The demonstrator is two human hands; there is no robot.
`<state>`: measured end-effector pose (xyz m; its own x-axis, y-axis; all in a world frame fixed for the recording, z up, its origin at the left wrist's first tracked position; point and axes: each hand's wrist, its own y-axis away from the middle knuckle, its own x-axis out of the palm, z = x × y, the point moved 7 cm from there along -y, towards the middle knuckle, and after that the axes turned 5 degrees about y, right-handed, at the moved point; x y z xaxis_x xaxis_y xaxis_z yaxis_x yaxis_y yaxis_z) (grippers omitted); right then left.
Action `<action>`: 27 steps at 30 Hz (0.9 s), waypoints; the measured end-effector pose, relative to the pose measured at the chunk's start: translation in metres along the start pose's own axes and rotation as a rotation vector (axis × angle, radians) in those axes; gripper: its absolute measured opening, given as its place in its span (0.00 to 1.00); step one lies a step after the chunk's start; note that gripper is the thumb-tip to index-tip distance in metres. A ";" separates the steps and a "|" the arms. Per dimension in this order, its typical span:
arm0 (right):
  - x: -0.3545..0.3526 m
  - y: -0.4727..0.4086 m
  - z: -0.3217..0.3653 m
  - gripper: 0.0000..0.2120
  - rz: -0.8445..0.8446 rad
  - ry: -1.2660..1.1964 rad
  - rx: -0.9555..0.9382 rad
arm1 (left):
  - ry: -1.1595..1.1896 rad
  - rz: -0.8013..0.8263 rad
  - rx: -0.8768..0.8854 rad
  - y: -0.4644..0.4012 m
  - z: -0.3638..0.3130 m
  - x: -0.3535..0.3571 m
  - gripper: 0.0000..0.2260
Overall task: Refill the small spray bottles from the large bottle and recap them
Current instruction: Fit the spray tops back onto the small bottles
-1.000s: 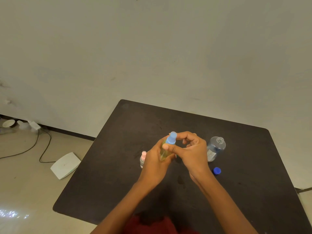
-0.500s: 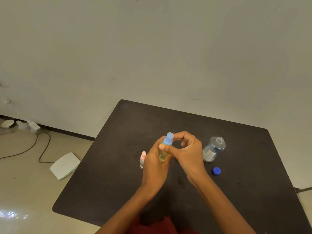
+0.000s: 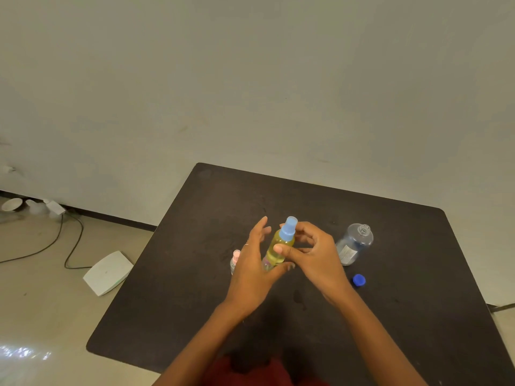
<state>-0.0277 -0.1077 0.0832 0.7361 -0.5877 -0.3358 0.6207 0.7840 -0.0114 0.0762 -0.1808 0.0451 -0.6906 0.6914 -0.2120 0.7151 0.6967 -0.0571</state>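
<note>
On the dark bench (image 3: 418,316), the uncapped large bottle (image 3: 354,243) stands right of the yellow spray bottle (image 3: 278,247). That bottle stands nearly upright, blue cap on, yellow liquid inside. Right hand (image 3: 317,260) fingers grasp it; left hand (image 3: 252,270), fingers released, flanks it. A pink-capped small bottle (image 3: 235,261) stands left; the loose blue cap (image 3: 359,280) lies right.

No writing can be read anywhere from here. The large clear bottle (image 3: 354,243) standing on the bench (image 3: 195,288) carries a pale label (image 3: 345,253) on its side, but whatever is printed on it is too small and blurred to make out. The yellow spray bottle (image 3: 278,247) has a patch of colour low on its body, half hidden and unreadable. The white flat box (image 3: 107,273) on the floor bears no mark that I can see.
</note>
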 end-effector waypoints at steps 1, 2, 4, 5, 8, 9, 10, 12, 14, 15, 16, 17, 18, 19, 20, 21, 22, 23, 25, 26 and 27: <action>-0.004 -0.002 -0.005 0.16 -0.026 0.002 0.014 | -0.052 -0.025 0.000 -0.002 0.006 -0.005 0.39; -0.009 -0.003 -0.011 0.16 -0.053 0.000 0.028 | -0.093 -0.050 -0.001 -0.003 0.011 -0.010 0.41; -0.017 -0.006 -0.024 0.16 -0.104 0.009 0.062 | -0.130 -0.092 -0.020 -0.007 0.024 -0.021 0.41; -0.020 -0.007 -0.032 0.16 -0.125 0.021 0.081 | -0.143 -0.111 -0.036 -0.008 0.031 -0.027 0.41; -0.023 -0.010 -0.060 0.16 -0.156 0.056 0.148 | -0.171 -0.136 -0.118 -0.007 0.057 -0.040 0.42; -0.022 -0.009 -0.070 0.17 -0.158 0.068 0.167 | -0.167 -0.137 -0.159 -0.005 0.067 -0.043 0.43; -0.020 -0.009 -0.080 0.17 -0.158 0.081 0.183 | -0.161 -0.137 -0.196 -0.002 0.077 -0.045 0.44; -0.015 -0.007 -0.098 0.16 -0.141 0.112 0.209 | -0.160 -0.128 -0.260 0.004 0.092 -0.047 0.45; -0.009 -0.005 -0.113 0.16 -0.104 0.149 0.237 | -0.169 -0.116 -0.292 0.006 0.102 -0.046 0.45; -0.006 -0.003 -0.120 0.17 -0.086 0.166 0.250 | -0.171 -0.112 -0.296 0.007 0.103 -0.046 0.45; -0.004 -0.002 -0.126 0.17 -0.071 0.180 0.264 | -0.172 -0.109 -0.299 0.006 0.105 -0.046 0.45; -0.002 -0.001 -0.131 0.17 -0.060 0.194 0.277 | -0.171 -0.109 -0.298 0.006 0.105 -0.046 0.45; 0.000 0.001 -0.136 0.17 -0.054 0.207 0.288 | -0.170 -0.109 -0.298 0.005 0.105 -0.046 0.44; 0.001 0.003 -0.140 0.17 -0.049 0.221 0.294 | -0.169 -0.107 -0.298 0.005 0.104 -0.046 0.44; 0.001 0.005 -0.143 0.17 -0.047 0.237 0.293 | -0.170 -0.107 -0.297 0.005 0.103 -0.045 0.44; 0.001 0.006 -0.147 0.17 -0.047 0.250 0.290 | -0.171 -0.107 -0.298 0.005 0.103 -0.044 0.44; 0.000 0.008 -0.150 0.17 -0.053 0.259 0.285 | -0.173 -0.108 -0.298 0.005 0.103 -0.044 0.44; -0.002 0.010 -0.153 0.17 -0.060 0.261 0.283 | -0.175 -0.110 -0.295 0.006 0.103 -0.043 0.44; -0.004 0.011 -0.156 0.18 -0.051 0.274 0.283 | -0.182 -0.116 -0.283 0.007 0.101 -0.040 0.44; -0.004 0.011 -0.157 0.18 -0.033 0.289 0.278 | -0.189 -0.119 -0.275 0.008 0.099 -0.038 0.44; -0.004 0.011 -0.158 0.19 -0.008 0.311 0.269 | -0.202 -0.126 -0.262 0.008 0.096 -0.037 0.44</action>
<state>-0.0666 -0.0656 -0.0648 0.6396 -0.4727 -0.6062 0.7050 0.6751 0.2174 0.1180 -0.2191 -0.0416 -0.7176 0.5635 -0.4093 0.5554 0.8176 0.1518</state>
